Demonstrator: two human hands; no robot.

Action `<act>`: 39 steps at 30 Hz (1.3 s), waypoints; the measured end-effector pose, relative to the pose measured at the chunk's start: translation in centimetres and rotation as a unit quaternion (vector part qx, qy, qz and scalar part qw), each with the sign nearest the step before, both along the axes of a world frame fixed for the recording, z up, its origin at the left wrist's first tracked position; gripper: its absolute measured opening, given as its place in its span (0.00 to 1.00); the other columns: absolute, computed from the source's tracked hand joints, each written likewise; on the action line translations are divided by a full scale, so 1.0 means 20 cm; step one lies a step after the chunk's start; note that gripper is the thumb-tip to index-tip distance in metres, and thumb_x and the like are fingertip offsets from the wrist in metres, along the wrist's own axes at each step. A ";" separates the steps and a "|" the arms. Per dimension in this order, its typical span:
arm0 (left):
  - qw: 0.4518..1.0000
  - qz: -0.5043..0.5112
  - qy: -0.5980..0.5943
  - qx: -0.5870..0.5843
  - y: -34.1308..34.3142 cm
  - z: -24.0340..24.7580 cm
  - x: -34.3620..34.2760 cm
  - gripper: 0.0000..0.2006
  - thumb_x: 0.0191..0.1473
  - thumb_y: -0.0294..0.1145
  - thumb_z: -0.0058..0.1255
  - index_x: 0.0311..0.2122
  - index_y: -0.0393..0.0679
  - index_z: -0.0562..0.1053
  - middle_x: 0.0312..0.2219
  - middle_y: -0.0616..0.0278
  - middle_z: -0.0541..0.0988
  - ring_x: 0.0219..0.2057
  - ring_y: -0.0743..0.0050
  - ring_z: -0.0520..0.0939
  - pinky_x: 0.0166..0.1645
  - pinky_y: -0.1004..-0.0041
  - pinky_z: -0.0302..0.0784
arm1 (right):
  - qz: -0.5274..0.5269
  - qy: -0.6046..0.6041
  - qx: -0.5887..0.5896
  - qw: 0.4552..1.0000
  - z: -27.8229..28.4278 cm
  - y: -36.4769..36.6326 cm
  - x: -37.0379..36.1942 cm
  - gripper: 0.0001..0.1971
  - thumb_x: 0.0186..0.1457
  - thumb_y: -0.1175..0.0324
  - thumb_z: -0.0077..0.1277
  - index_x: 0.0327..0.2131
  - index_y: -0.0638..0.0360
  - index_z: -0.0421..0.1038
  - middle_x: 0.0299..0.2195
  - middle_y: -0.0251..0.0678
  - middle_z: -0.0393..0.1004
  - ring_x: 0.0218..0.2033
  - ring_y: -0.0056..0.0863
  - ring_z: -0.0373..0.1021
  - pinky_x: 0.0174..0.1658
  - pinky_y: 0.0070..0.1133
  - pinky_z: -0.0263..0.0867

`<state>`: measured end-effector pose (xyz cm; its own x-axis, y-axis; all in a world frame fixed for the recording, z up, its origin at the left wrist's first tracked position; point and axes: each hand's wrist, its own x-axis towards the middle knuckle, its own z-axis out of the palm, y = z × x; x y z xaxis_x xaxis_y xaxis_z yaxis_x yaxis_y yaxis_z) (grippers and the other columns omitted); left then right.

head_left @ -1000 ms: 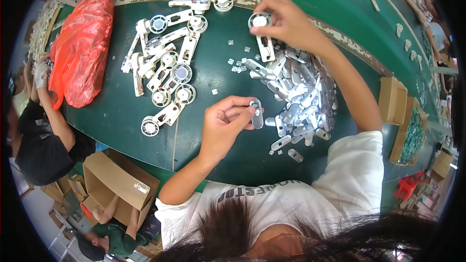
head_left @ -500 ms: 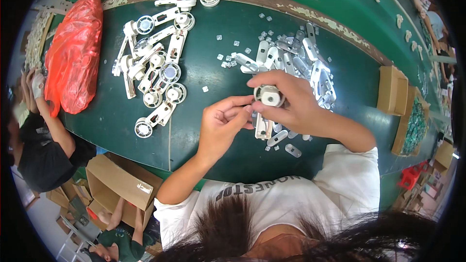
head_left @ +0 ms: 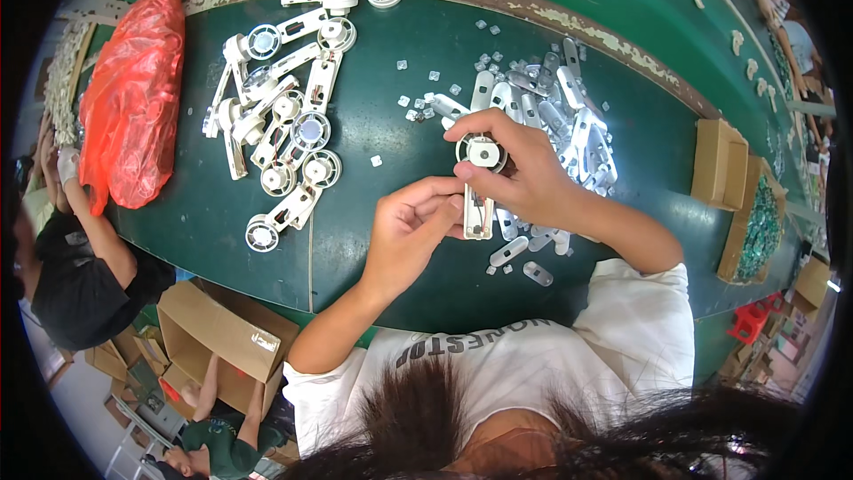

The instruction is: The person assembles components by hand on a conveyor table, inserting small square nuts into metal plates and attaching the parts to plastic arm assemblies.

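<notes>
Between my hands is a white plastic part [head_left: 478, 218] with a round spoked head and a long slotted handle, like a small hand fan's body. My right hand [head_left: 529, 169] curls around its round head, with the thumb and forefinger on either side of the hub. The fingers of my left hand [head_left: 410, 229] are pinched against the handle, just below the head; their tips are partly hidden. Behind and to the right of my right hand lies a heap of clear and grey oval covers [head_left: 569, 124]. Small clear square pieces [head_left: 418, 109] are scattered left of it.
Similar white fan-like parts [head_left: 311, 132] lie in a loose group on the green table [head_left: 373, 249] at left. Beyond them is a red plastic bag [head_left: 133, 107]. Cardboard boxes [head_left: 720, 164] stand at the right edge. Co-workers, one in a black shirt [head_left: 89, 284], are at left.
The white part has shifted slightly left and up, its round head now facing up more squarely. My right hand moved with it; my left hand has stayed nearly in place.
</notes>
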<state>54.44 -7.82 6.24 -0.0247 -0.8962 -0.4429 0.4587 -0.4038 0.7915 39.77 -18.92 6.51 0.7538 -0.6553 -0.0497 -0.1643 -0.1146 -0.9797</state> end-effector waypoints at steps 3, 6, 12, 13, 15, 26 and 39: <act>1.000 0.011 -0.008 0.000 0.00 0.00 0.00 0.11 0.57 0.26 0.45 0.43 0.33 0.70 0.31 0.60 0.79 0.30 0.81 0.79 0.34 0.80 0.75 | -0.011 -0.011 -0.003 1.000 -0.01 0.00 0.00 0.13 0.51 0.71 0.52 0.42 0.58 0.65 0.23 0.27 0.68 0.21 0.09 0.63 0.21 0.11 0.57; 1.000 0.007 -0.009 0.002 0.00 0.00 0.00 0.11 0.56 0.25 0.45 0.43 0.33 0.70 0.30 0.61 0.78 0.29 0.82 0.78 0.34 0.80 0.75 | -0.002 -0.009 -0.025 1.000 0.00 0.00 -0.01 0.14 0.51 0.71 0.52 0.42 0.58 0.65 0.25 0.27 0.69 0.21 0.09 0.64 0.21 0.12 0.57; 0.998 0.028 0.041 -0.034 0.01 -0.02 -0.01 0.11 0.54 0.24 0.48 0.43 0.33 0.69 0.31 0.62 0.76 0.31 0.83 0.76 0.37 0.80 0.72 | 0.014 0.037 0.009 0.999 0.00 0.00 0.00 0.17 0.50 0.70 0.53 0.44 0.59 0.64 0.34 0.35 0.70 0.28 0.18 0.68 0.29 0.18 0.63; 0.998 0.022 0.044 -0.046 0.01 -0.02 -0.02 0.12 0.54 0.22 0.48 0.44 0.33 0.68 0.32 0.62 0.76 0.32 0.83 0.75 0.38 0.79 0.72 | 0.009 0.018 -0.035 0.999 -0.02 0.00 0.00 0.17 0.50 0.71 0.52 0.44 0.58 0.63 0.35 0.36 0.68 0.30 0.22 0.66 0.32 0.20 0.62; 0.997 0.017 0.047 -0.059 0.01 -0.02 -0.03 0.13 0.53 0.21 0.49 0.45 0.33 0.67 0.33 0.62 0.75 0.32 0.83 0.75 0.39 0.79 0.71 | 0.004 0.000 -0.080 0.997 -0.04 0.01 0.00 0.17 0.50 0.71 0.52 0.45 0.58 0.62 0.36 0.38 0.66 0.33 0.26 0.65 0.35 0.22 0.62; 0.994 0.055 0.030 -0.086 0.00 0.02 -0.06 0.12 0.55 0.22 0.46 0.45 0.34 0.64 0.37 0.59 0.74 0.38 0.78 0.75 0.42 0.78 0.71 | 0.018 -0.081 -0.217 0.973 -0.09 0.01 0.02 0.20 0.49 0.76 0.48 0.47 0.57 0.58 0.35 0.40 0.58 0.35 0.32 0.54 0.40 0.26 0.53; 0.936 0.040 -0.232 -0.263 0.05 0.00 -0.08 0.23 0.53 0.15 0.42 0.53 0.33 0.52 0.33 0.54 0.72 0.33 0.76 0.74 0.41 0.76 0.69 | 0.020 -0.133 -0.231 0.964 -0.05 0.01 0.05 0.23 0.47 0.75 0.53 0.47 0.56 0.58 0.33 0.41 0.60 0.33 0.36 0.55 0.33 0.28 0.57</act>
<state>52.90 -6.81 6.30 0.1383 -0.9838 0.1138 0.0277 0.1187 0.9925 40.74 -18.78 5.46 0.7248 -0.5317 0.4380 0.0990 -0.5488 -0.8301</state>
